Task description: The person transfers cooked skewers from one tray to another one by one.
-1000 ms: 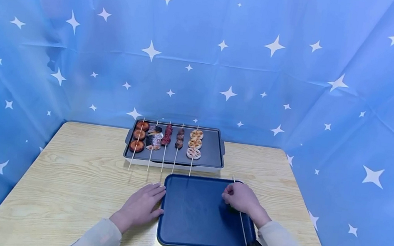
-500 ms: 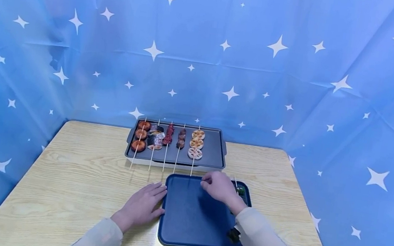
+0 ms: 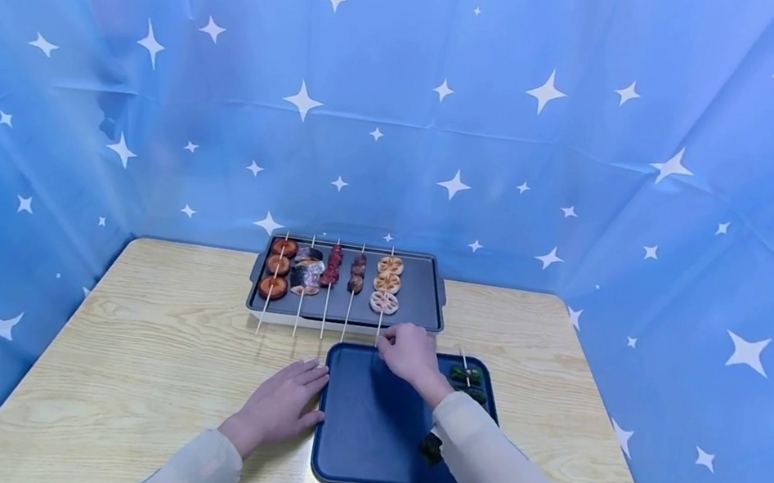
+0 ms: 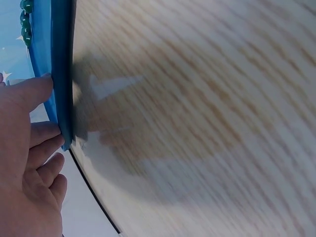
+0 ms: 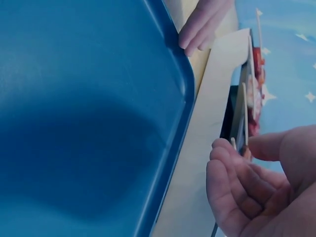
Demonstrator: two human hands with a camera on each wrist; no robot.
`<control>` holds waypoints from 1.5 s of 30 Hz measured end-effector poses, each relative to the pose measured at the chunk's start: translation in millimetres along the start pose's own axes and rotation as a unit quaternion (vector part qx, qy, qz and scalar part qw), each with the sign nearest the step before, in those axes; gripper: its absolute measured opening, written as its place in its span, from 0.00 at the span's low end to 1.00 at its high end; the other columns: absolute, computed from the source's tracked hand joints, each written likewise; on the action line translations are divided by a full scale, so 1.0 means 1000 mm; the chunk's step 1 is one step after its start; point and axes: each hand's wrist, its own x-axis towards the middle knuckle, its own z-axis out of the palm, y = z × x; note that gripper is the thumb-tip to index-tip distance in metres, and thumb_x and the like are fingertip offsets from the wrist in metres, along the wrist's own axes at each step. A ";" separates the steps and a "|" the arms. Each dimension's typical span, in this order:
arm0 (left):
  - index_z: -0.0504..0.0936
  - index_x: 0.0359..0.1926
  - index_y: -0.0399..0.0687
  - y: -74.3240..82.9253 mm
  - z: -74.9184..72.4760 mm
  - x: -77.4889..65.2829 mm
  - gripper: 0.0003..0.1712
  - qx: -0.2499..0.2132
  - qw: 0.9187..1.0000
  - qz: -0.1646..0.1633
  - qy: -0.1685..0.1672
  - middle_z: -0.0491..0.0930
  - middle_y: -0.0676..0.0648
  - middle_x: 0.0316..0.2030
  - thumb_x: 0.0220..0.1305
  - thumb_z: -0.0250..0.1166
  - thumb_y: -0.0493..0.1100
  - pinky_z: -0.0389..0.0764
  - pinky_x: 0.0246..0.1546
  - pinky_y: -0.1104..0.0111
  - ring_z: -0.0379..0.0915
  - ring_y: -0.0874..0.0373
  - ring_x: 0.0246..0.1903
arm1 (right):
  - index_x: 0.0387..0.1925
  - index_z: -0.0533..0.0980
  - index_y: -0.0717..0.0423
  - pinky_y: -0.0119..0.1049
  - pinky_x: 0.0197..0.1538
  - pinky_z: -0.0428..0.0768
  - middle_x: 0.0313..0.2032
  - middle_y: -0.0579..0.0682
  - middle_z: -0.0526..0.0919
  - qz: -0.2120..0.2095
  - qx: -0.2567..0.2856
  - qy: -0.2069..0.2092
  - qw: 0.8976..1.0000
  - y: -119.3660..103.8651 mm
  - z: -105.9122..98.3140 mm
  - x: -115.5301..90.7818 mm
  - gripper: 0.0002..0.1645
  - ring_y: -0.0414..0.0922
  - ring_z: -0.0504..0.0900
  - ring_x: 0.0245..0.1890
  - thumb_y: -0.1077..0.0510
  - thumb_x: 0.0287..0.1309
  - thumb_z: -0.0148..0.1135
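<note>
My left hand [image 3: 282, 404] lies with straight fingers against the left edge of the blue tray [image 3: 360, 436]. In the left wrist view its thumb and fingers touch the tray's rim. My right hand [image 3: 412, 352] is above the tray's far edge, thumb and fingertips at the lower stick end of the lotus root skewer [image 3: 386, 283]. In the right wrist view the thumb and curled fingers close in on that stick end, though the contact is partly hidden. On the tray's right side lies a skewer of dark green pieces [image 3: 466, 375], partly covered by my right forearm.
Behind the tray stands a dark grill plate [image 3: 418, 287] on a light base. It also bears skewers of round brown slices [image 3: 277, 265], fish pieces [image 3: 306, 273], red meat [image 3: 332, 267] and brown meat [image 3: 357, 274]. Sticks overhang its front edge. A starry blue curtain [image 3: 405, 112] surrounds the table.
My right hand let go of the green skewer at the tray's right side and moved left and away to the lotus root skewer's stick. The left hand has stayed at the tray edge.
</note>
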 end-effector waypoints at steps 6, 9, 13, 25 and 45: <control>0.74 0.64 0.42 0.000 -0.001 0.000 0.36 0.000 1.000 0.003 0.005 0.71 0.44 0.67 0.64 0.61 0.60 0.63 0.73 0.55 0.62 0.48 0.70 | 0.28 0.86 0.56 0.30 0.20 0.68 0.17 0.42 0.81 0.018 0.015 -0.004 1.000 -0.003 0.007 0.003 0.19 0.38 0.74 0.15 0.52 0.69 0.56; 0.73 0.64 0.42 0.000 0.000 0.000 0.36 0.001 1.000 0.003 0.005 0.70 0.44 0.67 0.64 0.61 0.60 0.63 0.73 0.55 0.61 0.48 0.70 | 0.27 0.86 0.56 0.29 0.19 0.68 0.17 0.43 0.81 0.029 0.027 -0.005 0.999 -0.003 0.009 0.005 0.19 0.38 0.74 0.14 0.52 0.68 0.56; 0.73 0.65 0.42 0.000 0.000 -0.001 0.36 -0.001 1.000 0.002 0.003 0.70 0.44 0.68 0.64 0.61 0.60 0.62 0.73 0.55 0.61 0.48 0.71 | 0.26 0.85 0.57 0.29 0.17 0.67 0.15 0.43 0.81 0.041 0.038 -0.006 0.998 -0.002 0.011 0.007 0.20 0.39 0.75 0.13 0.52 0.68 0.56; 0.73 0.65 0.43 0.002 -0.001 -0.001 0.36 0.014 1.000 -0.003 -0.003 0.70 0.45 0.67 0.65 0.60 0.61 0.62 0.74 0.56 0.61 0.49 0.71 | 0.29 0.86 0.57 0.31 0.26 0.75 0.17 0.42 0.82 0.066 0.052 0.000 0.996 -0.004 0.012 0.011 0.17 0.36 0.78 0.16 0.55 0.67 0.56; 0.73 0.65 0.43 0.003 0.000 0.000 0.36 0.032 0.999 0.001 -0.009 0.71 0.45 0.67 0.65 0.59 0.62 0.63 0.73 0.57 0.62 0.49 0.70 | 0.26 0.85 0.57 0.30 0.27 0.78 0.19 0.46 0.85 0.054 0.070 -0.020 0.996 0.000 0.006 0.013 0.15 0.37 0.80 0.16 0.58 0.64 0.57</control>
